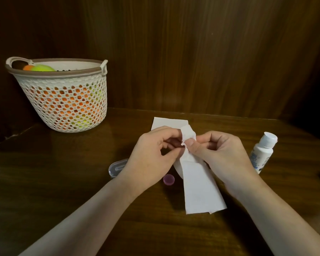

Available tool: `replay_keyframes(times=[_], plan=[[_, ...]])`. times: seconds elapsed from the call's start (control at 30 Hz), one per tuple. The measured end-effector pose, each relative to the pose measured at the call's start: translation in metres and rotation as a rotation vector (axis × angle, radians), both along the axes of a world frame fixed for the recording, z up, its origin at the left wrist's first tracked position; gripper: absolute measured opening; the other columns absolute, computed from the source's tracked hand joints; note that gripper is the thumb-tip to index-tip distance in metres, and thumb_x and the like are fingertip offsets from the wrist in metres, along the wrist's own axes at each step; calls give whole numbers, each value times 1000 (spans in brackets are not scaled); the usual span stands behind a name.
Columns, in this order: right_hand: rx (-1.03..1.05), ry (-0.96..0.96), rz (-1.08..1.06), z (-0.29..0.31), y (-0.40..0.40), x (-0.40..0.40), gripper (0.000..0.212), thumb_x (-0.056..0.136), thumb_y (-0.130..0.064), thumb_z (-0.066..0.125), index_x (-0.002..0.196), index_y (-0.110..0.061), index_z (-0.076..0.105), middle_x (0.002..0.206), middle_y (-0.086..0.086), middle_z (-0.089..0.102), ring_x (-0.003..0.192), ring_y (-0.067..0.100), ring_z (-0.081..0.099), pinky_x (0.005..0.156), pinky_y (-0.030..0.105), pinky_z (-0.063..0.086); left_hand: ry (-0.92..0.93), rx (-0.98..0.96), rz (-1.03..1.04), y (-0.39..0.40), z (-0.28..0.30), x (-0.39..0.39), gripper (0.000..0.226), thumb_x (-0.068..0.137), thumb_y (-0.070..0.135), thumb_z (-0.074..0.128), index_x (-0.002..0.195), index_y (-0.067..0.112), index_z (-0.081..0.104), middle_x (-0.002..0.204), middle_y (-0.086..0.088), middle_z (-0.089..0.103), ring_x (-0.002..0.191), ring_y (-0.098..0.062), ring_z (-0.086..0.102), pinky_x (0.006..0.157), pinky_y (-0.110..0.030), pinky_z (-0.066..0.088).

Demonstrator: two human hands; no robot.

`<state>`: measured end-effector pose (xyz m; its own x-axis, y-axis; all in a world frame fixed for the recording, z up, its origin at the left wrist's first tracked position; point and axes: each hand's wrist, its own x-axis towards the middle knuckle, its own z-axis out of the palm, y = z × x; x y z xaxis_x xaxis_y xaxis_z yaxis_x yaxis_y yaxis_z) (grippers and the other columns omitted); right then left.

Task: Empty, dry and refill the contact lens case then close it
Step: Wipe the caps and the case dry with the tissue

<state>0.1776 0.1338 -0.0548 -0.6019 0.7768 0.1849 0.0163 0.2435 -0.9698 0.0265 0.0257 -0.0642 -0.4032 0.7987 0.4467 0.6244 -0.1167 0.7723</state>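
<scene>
A person's two hands meet over a dark wood counter [63, 182], working a strip of white tissue [199, 189] at centre frame. The left hand [151, 154] has its fingers curled inward w/ thumb and fingertips pinched at the tissue's bunched top end; something small and dark-pinkish shows between the fingers, prob. part of the lens case, but it is too hidden to say for sure. The right hand [220, 154] is clamped on the same bunched end, thumb pressing the paper from the near side, fingers curled behind. The rest of the tissue hangs down toward the near edge, its lower end lying on the counter. A second flat white sheet [166, 122] lies on the counter just beyond the hands. A small purple cap [168, 179] sits open side up on the counter, below the left hand and just beside the tissue. A clear oval container [116, 168] rests at the left, partly hidden by the left wrist. At right, a white solution bottle [262, 154] w/ white cap stands tilted in the wide-angle view, apart from the right hand. Far left, a cream openwork basket [63, 108] w/ brown rim holds orange and yellow-green balls [43, 68].
</scene>
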Motion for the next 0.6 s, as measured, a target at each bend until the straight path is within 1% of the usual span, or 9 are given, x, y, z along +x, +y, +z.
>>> replay_keyframes(times=[0.1,0.23,0.33,0.5,0.6], plan=[[-1,-1,7,-2,0,-1,26,70,-52,83,82,-29,82,81,-2,80,74,10,77,56,15,54,-63,-11,-33,0,0,-1,33,96,4,73,121,26,76,109,17,72,103,0,69,93,-23,60],[-91,-6,67,1,3,2,26,68,-47,84,87,-29,84,88,-2,82,76,9,78,57,17,55,-132,28,-114,-1,0,-4,30,96,5,72,120,22,78,111,11,76,107,-6,71,91,-24,61],[-176,0,127,3,6,3,23,66,-37,89,87,-28,85,91,2,83,79,13,80,57,20,58,-133,37,-142,-1,-1,-6,30,99,5,69,124,19,78,117,9,77,114,-11,71,96,-33,61],[-298,54,191,2,9,4,39,55,-31,96,90,-17,85,94,11,83,79,20,82,57,25,60,-162,32,-162,-1,-2,-9,24,105,14,62,121,17,79,115,9,78,116,-14,70,96,-43,61],[-265,51,158,1,8,4,41,56,-29,97,91,-12,81,88,10,82,75,21,81,53,26,59,-241,18,-195,-1,-2,-7,27,105,19,60,126,17,77,120,7,78,120,-16,70,100,-50,59]])
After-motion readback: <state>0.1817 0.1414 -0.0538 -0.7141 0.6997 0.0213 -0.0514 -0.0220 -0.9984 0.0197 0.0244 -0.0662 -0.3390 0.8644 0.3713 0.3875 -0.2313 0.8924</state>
